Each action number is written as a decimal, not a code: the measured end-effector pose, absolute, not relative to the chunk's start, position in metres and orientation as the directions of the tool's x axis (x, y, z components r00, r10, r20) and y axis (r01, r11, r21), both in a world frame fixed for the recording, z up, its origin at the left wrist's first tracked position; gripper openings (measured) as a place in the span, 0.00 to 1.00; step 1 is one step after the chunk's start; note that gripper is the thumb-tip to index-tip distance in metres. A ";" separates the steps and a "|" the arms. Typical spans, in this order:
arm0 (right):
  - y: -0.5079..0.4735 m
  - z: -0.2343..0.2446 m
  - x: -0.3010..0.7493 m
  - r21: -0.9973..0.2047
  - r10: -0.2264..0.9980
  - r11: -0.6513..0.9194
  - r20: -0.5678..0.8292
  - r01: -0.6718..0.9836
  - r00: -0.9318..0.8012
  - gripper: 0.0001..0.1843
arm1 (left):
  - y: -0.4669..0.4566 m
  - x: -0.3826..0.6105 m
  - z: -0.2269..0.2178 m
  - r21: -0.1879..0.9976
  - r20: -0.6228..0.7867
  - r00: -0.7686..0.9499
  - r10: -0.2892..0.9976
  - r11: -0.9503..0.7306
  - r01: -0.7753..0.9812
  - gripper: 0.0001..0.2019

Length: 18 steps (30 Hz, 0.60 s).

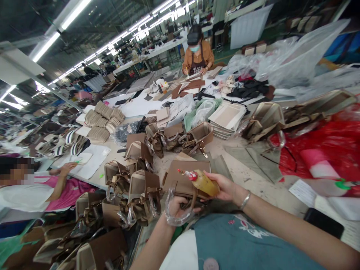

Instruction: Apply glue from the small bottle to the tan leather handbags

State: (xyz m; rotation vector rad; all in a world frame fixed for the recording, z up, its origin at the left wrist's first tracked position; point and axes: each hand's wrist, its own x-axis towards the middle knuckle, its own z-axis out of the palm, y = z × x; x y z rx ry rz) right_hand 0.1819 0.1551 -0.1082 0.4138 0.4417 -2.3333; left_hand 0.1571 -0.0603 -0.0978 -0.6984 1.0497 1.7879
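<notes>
My right hand (222, 186) is wrapped round a squeeze bottle (206, 183) of yellowish glue, its red-and-white nozzle pointing left over a brown handbag (176, 179). Below the bottle, my left hand (178, 206) grips the bag by its lower side, fingers partly hidden behind a plastic-wrapped handle (180, 219). The bag's flat brown panel faces up. Just left of it stand several similar brown bags (143, 187) with metal clasps and plastic-wrapped handles.
Stacked beige panels (227, 116) lie beyond the bags. At right are red plastic sheeting (329, 146), a bottle with a green tip (332, 186) and a black phone (323, 222). One co-worker (198, 56) sits across the table; another person (28, 187) works at left.
</notes>
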 end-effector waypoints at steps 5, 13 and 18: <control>0.156 -0.104 0.183 -0.198 -0.574 -0.688 -0.441 0.698 -0.690 0.21 | -0.059 0.150 -0.094 0.377 -0.674 -0.355 0.648 -0.112 -0.919 0.18; 0.153 -0.105 0.181 -0.223 -0.556 -0.679 -0.465 0.700 -0.688 0.24 | -0.047 0.150 -0.108 0.429 -0.804 -0.300 0.513 0.151 -0.891 0.03; 0.151 -0.106 0.179 -0.272 -0.496 -0.699 -0.482 0.661 -0.722 0.22 | -0.046 0.150 -0.106 0.517 -0.727 -0.373 0.577 0.103 -0.850 0.08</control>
